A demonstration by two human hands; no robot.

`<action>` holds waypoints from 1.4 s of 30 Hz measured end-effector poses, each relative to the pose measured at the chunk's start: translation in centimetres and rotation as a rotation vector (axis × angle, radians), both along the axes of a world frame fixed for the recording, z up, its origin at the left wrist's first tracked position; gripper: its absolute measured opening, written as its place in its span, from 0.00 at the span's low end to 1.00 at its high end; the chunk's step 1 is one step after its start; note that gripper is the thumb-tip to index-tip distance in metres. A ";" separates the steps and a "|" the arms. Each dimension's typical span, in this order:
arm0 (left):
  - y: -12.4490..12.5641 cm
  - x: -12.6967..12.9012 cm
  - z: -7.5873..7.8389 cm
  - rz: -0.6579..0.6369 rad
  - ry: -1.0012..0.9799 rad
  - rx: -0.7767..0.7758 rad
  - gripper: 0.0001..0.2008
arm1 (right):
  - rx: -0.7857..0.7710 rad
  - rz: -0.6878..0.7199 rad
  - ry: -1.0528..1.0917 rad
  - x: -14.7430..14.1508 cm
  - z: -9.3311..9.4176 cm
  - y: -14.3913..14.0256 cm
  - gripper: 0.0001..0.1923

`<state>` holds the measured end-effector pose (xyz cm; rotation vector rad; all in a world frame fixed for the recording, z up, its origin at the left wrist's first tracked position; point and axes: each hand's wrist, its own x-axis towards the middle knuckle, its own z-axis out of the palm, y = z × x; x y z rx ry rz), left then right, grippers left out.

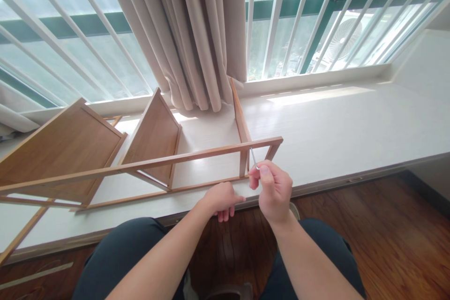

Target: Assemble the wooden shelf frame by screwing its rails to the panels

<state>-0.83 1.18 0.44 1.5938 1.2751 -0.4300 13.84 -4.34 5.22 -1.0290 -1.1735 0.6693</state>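
Observation:
A wooden shelf frame [207,152] lies on its side along the white window ledge, with slanted wooden panels between its long rails. Pinched in my right hand [276,190] is a thin silver hex key [254,158]. The key's far end meets the front rail near its right end, by a cross panel [240,112]; the screw or hole there is too small to make out. My left hand [221,199] hangs at the ledge's front edge, just below the lower rail. It holds nothing, with one digit stretched to the right and the others drooping loosely.
Beige curtains [190,33] hang behind the frame and touch the ledge [337,126]. White window bars [274,23] stand at the back. My knees are below the ledge, over a dark wooden floor [397,234]. Large panels [63,150] fill the left side.

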 end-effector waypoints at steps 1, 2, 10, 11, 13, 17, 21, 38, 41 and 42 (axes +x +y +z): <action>0.0 0.0 0.0 -0.004 -0.002 0.002 0.29 | -0.015 0.009 0.028 -0.2 0.0 0.0 0.19; 0.0 0.0 0.0 -0.008 -0.004 0.004 0.29 | -0.031 0.021 0.068 -0.3 0.0 -0.1 0.20; 0.2 -0.3 -0.8 -0.043 -0.017 0.001 0.26 | -0.089 0.106 0.349 -1.3 -0.1 0.0 0.19; 0.2 -0.3 -0.8 -0.047 -0.016 -0.001 0.26 | -0.089 0.109 0.350 -1.3 0.0 0.0 0.19; 0.3 -0.3 -0.8 -0.053 -0.015 -0.007 0.26 | -0.089 0.115 0.351 -1.3 0.0 0.0 0.19; 0.3 -0.3 -0.7 -0.051 -0.021 -0.007 0.26 | -0.097 0.125 0.373 -1.2 -0.1 0.0 0.19; 0.2 -0.4 -1.4 -0.055 -0.029 0.004 0.25 | -0.120 0.144 0.432 -1.4 -0.1 0.1 0.18; -0.1 0.3 1.5 0.192 -0.378 0.137 0.15 | -0.162 0.324 0.747 -2.2 0.8 -0.1 0.14; -0.1 1.0 5.2 0.390 -0.555 0.213 0.15 | -0.150 0.330 0.726 -2.2 0.7 -0.2 0.14; -0.1 1.2 6.4 0.438 -0.605 0.246 0.15 | -0.148 0.330 0.714 -2.2 0.7 -0.2 0.15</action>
